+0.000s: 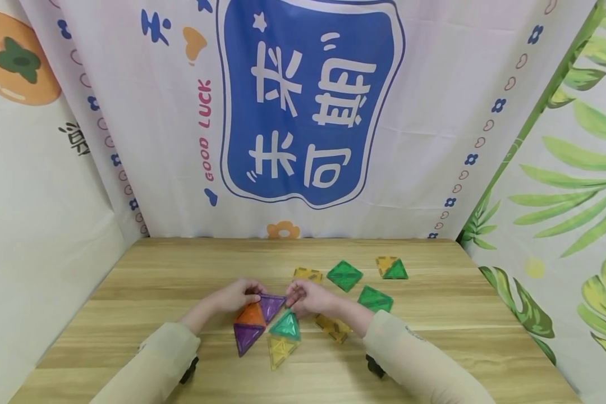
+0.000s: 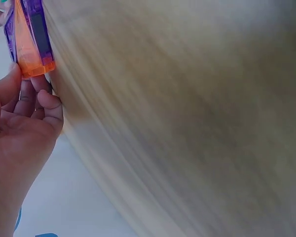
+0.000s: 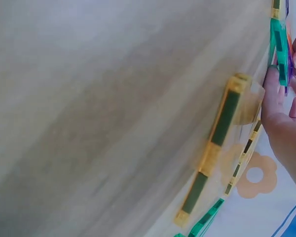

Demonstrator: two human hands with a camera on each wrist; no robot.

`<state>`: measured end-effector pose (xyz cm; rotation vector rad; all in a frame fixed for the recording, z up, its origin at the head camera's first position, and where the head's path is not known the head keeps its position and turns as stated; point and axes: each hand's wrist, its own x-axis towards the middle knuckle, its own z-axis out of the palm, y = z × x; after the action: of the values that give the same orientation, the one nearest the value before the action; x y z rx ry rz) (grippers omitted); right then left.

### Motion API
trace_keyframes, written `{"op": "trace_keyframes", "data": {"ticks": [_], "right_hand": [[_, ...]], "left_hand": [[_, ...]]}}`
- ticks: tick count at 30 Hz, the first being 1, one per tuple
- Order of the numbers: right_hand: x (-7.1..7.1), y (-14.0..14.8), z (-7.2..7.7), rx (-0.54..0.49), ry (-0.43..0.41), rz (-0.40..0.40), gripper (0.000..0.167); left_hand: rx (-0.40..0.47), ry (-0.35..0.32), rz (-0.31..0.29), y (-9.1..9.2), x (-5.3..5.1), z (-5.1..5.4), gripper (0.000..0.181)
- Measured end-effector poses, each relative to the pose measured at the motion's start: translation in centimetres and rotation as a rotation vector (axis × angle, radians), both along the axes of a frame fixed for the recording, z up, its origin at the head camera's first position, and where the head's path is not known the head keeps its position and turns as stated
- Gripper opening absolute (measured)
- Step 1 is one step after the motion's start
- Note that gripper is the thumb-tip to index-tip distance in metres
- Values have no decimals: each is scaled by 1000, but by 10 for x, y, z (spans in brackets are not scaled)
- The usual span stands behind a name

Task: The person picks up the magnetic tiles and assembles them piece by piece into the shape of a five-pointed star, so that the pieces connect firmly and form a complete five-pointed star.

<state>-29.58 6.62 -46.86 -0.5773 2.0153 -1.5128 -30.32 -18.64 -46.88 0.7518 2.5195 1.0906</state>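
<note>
My left hand (image 1: 238,296) pinches an orange triangular magnetic tile (image 1: 251,315) between thumb and fingers; the left wrist view shows the thumb against the orange tile's edge (image 2: 34,68). A purple triangular tile (image 1: 271,306) adjoins it on the right, and another purple tile (image 1: 247,338) adjoins it below. My right hand (image 1: 310,297) holds a teal triangular tile (image 1: 287,325) at its upper end, fingertips close to the upper purple tile. Below the teal tile, a yellow triangular tile (image 1: 281,350) meets its edge. In the right wrist view the right thumb touches the teal tile (image 3: 281,49).
Beyond and beside the right hand lie yellow tiles (image 1: 308,274), a green pair (image 1: 344,275), another green pair (image 1: 376,299) and a yellow-green pair (image 1: 395,268). More yellow tiles (image 1: 333,330) lie under the right forearm. A printed cloth (image 1: 424,140) hangs behind the wooden table (image 1: 182,264).
</note>
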Motion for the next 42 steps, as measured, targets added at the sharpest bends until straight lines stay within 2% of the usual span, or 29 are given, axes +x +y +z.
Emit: {"op": "trace_keyframes", "data": {"ticks": [2,5,7,9,16,22,24,28,31,35,38,42], "right_hand": [[1,2,0,19,41,15,33],[3,2,0,79,160,30,32],[3,0,0,111,223,21,30],[4,-1,0,126,251,-2,32],[5,-4,0,111,230,-63,38],[3,-2,-2,124,260,-39,34],[3,-1,-2,161,282,-26,31],[5,-1,-1,213,273,-11,25],[6,-2,0,201,223,-17,22],[7,-2,0,167,174,-39,20],[8,-1,-1,148,145,-57,20],[7,2,-2,122,97,-67,20]], "left_hand": [[-1,2,1,-1,0,0,17],[-10,16,-7,-1,1,1,17],[-16,25,-16,0,2,2,16],[-26,34,-27,0,3,3,16],[-35,12,-38,6,5,7,17],[1,-4,-38,8,5,8,16],[4,-1,-35,9,5,8,15],[14,-5,-33,11,5,7,15],[20,-23,-32,11,5,8,16],[17,-84,-26,8,6,10,18],[9,-117,-44,5,8,14,20],[4,-109,-64,4,8,15,21]]}}
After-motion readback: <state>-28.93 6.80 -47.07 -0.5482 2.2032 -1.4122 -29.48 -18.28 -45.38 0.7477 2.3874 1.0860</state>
